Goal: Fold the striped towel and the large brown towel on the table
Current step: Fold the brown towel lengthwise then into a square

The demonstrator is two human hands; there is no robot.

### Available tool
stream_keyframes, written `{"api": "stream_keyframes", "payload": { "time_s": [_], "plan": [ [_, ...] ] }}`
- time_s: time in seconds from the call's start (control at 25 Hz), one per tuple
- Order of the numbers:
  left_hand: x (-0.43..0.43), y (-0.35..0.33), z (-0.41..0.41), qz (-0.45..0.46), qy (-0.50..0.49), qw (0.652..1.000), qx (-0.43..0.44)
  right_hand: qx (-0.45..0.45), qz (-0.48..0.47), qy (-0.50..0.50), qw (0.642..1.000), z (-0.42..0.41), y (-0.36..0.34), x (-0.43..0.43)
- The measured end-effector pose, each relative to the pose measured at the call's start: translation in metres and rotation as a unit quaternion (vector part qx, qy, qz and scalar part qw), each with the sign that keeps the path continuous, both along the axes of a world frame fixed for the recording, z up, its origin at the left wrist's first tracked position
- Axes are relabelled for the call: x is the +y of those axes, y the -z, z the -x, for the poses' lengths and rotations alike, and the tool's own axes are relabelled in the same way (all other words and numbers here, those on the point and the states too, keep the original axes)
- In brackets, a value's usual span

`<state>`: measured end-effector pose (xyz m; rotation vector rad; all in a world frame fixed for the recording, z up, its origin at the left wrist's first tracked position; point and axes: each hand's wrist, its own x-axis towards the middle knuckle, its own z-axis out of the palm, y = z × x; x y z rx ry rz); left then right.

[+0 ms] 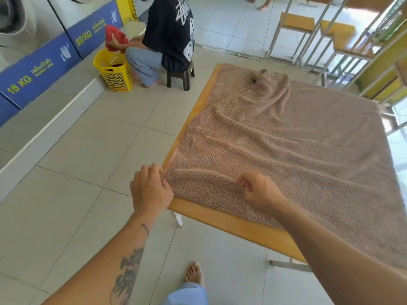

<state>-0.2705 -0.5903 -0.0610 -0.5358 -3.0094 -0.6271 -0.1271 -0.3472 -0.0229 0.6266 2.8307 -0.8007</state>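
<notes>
The large brown towel (297, 150) lies spread over most of the wooden table (231, 223), wrinkled, with a bunched lump at its far end. My left hand (150, 190) pinches the towel's near left corner at the table's corner. My right hand (258, 194) pinches the towel's cloth a little to the right, near the front edge. No striped towel is in view.
A person sits on a small dark stool (180, 75) at the back left, holding a red cloth (115, 38) over a yellow laundry basket (114, 71). Washing machines line the left wall. Metal-framed chairs (319, 31) stand beyond the table. My bare foot (195, 274) is on the tiled floor.
</notes>
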Motion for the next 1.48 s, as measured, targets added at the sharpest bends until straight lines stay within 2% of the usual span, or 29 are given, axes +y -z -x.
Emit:
{"api": "stream_keyframes", "payload": {
  "time_s": [0.08,0.16,0.24,0.32,0.4,0.48,0.68,0.88,1.08,1.24,1.36,1.48],
  "plan": [
    [0.016,-0.010,-0.023,-0.003,0.072,0.995,0.072,0.000,-0.004,0.024,1.000,-0.033,0.002,0.012],
    [0.038,-0.019,-0.048,-0.029,0.148,0.983,0.108,0.011,-0.009,0.048,0.999,-0.063,0.002,0.024],
    [0.064,-0.021,-0.081,-0.028,0.259,0.962,0.076,0.010,-0.023,0.074,0.997,-0.098,0.001,0.036],
    [0.091,-0.015,-0.117,0.032,0.345,0.938,-0.004,-0.047,-0.051,0.106,0.992,-0.139,0.001,0.049],
    [0.113,-0.006,-0.148,0.094,0.333,0.937,-0.045,-0.148,-0.099,0.142,0.974,-0.189,0.004,0.060],
    [0.124,0.000,-0.164,0.124,0.273,0.953,-0.042,-0.196,-0.132,0.177,0.955,-0.238,0.009,0.070],
    [0.125,0.006,-0.169,0.138,0.219,0.966,-0.016,-0.165,-0.192,0.205,0.945,-0.306,0.025,0.103],
    [0.093,-0.001,-0.176,0.149,0.180,0.972,-0.032,-0.140,-0.227,0.125,0.956,-0.301,0.018,0.110],
    [0.079,0.003,-0.169,0.191,0.194,0.962,0.031,-0.133,-0.176,0.157,0.963,-0.287,0.019,0.093],
    [0.065,0.008,-0.144,0.215,0.159,0.963,0.024,-0.116,-0.173,0.138,0.968,-0.281,0.015,0.076],
    [0.053,0.005,-0.117,0.233,0.164,0.956,0.074,-0.143,-0.168,0.115,0.969,-0.269,0.015,0.048],
    [0.037,0.004,-0.094,0.218,0.187,0.954,0.082,-0.192,-0.200,0.149,0.949,-0.253,0.011,0.022]
  ]
}}
